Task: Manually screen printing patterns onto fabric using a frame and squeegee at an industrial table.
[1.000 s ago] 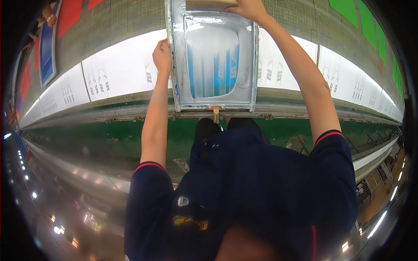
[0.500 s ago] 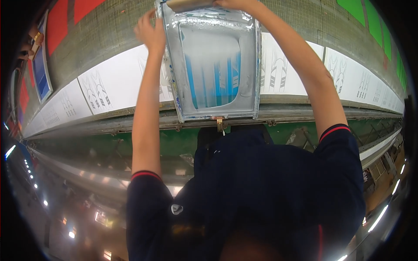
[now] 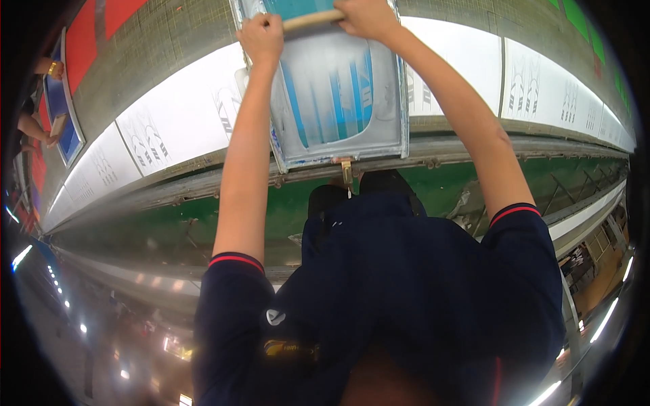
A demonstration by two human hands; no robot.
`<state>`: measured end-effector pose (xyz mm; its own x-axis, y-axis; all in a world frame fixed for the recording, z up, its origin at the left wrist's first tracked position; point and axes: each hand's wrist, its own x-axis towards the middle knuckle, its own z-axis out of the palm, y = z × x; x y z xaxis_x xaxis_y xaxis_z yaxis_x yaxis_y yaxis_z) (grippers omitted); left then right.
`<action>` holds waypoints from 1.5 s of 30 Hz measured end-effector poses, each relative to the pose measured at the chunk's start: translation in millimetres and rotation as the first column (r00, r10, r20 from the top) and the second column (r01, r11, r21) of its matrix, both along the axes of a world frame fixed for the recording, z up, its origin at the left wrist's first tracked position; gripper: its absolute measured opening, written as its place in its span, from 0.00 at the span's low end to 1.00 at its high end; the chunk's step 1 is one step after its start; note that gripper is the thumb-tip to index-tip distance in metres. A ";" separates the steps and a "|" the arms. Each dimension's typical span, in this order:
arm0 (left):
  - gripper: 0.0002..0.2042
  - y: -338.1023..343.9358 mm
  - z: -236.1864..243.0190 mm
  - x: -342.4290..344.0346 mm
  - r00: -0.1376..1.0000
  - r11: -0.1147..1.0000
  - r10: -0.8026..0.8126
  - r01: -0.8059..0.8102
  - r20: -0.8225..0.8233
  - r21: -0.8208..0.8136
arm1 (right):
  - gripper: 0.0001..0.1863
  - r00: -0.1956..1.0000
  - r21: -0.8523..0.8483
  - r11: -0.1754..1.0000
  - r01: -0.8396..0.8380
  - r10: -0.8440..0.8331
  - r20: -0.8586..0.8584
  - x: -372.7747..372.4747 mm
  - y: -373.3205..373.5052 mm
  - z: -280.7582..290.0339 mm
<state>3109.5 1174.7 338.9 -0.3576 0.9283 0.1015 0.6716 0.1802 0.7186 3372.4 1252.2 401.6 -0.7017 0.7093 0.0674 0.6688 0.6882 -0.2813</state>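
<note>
A screen-printing frame [image 3: 379, 155] lies in front of me on the long table, its mesh smeared with grey-white ink over a blue and teal stencil area [image 3: 342, 88]. Across the far part of the mesh stands a squeegee [image 3: 313, 21] with a pale wooden handle. My left hand [image 3: 262, 39] is closed round the handle's left end, close to the frame's left side. On the right end of the same handle, my right hand [image 3: 369, 17] is closed too. The squeegee's lower edge is hard to make out.
White printed sheets [image 3: 183, 101] run along the table on both sides. A metal clamp [image 3: 347, 172] sits at the frame's near edge, by the table rail [image 3: 474, 150]. At far left, another person's hands [image 3: 54, 71] are over a blue screen frame [image 3: 66, 122]. Red and green sheets [image 3: 582, 30] lie farther back.
My left hand, open beside the frame before, has taken hold of the squeegee. The squeegee has come nearer over the mesh in both hands, with teal showing behind it.
</note>
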 end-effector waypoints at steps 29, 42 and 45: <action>0.24 156.7 24.1 58.1 0.997 0.964 0.004 0.016 0.074 -0.266 | 0.17 0.999 0.029 1.000 0.012 -0.013 0.047 60.9 147.5 3.9; 0.08 -192.4 29.3 176.2 0.972 0.973 -0.229 0.228 0.049 0.034 | 0.16 0.999 -0.109 0.993 0.042 -0.038 0.036 185.3 -215.2 8.6; 0.08 -219.1 37.5 181.8 0.973 0.973 -0.228 0.226 0.025 0.048 | 0.18 0.998 -0.113 0.993 0.030 -0.024 0.050 190.1 -241.7 15.8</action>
<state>3291.3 955.6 376.5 -0.1417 0.9804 0.1370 0.6692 -0.0071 0.7431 3562.5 1010.5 417.5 -0.6825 0.7293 -0.0483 0.7014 0.6351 -0.3235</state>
